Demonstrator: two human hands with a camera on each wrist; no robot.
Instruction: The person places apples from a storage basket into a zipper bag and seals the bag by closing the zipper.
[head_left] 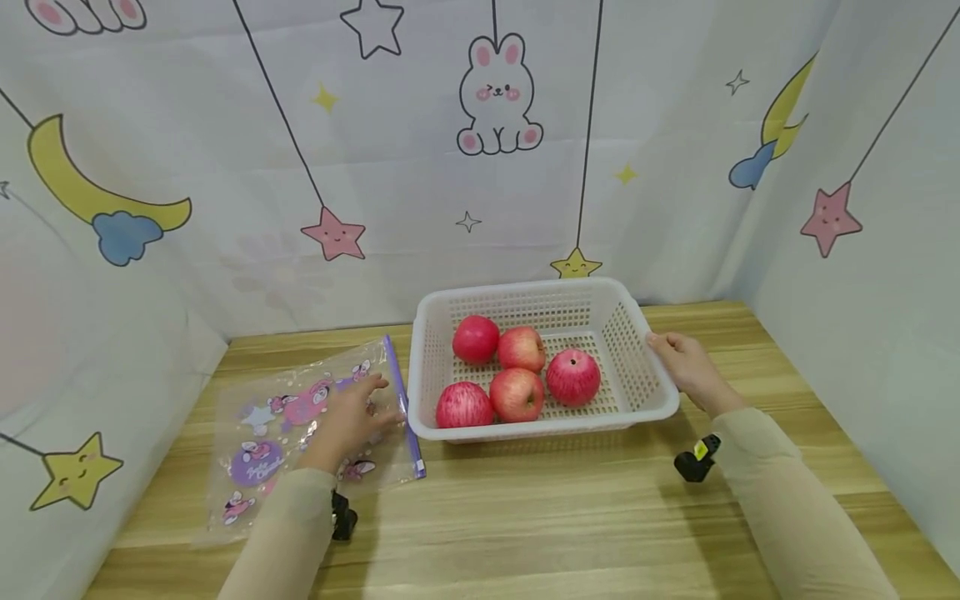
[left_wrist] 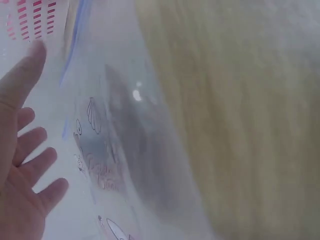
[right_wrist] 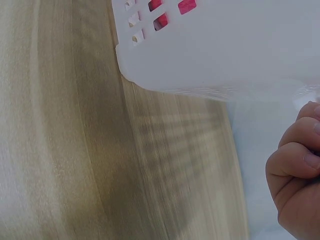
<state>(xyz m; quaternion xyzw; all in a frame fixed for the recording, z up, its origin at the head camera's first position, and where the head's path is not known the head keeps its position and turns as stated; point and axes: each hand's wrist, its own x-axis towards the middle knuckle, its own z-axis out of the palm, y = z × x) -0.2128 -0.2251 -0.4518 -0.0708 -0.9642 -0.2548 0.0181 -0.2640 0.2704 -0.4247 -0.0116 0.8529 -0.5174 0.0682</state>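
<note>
A white plastic basket (head_left: pixel 525 432) holds several red apples (head_left: pixel 573 377), grouped toward its left and middle. At the basket's right side, my right hand (head_left: pixel 693 371) grips the rim with curled fingers; those fingers (right_wrist: pixel 295 160) show at the edge of the right wrist view. My left hand (head_left: pixel 352 421) is by the basket's left side, over a clear zip bag (head_left: pixel 247 417) with cartoon prints and a purple slider strip (head_left: pixel 403 400). In the left wrist view the left hand's fingers (left_wrist: pixel 37 167) are spread and hold nothing. Whether a fingertip touches the basket, I cannot tell.
The wooden table (head_left: pixel 525 525) meets a white printed curtain (head_left: pixel 420 167) just behind the basket. Curtains also border the left and right sides. A small black device (head_left: pixel 693 462) is worn at the right wrist, another (head_left: pixel 342 517) at the left.
</note>
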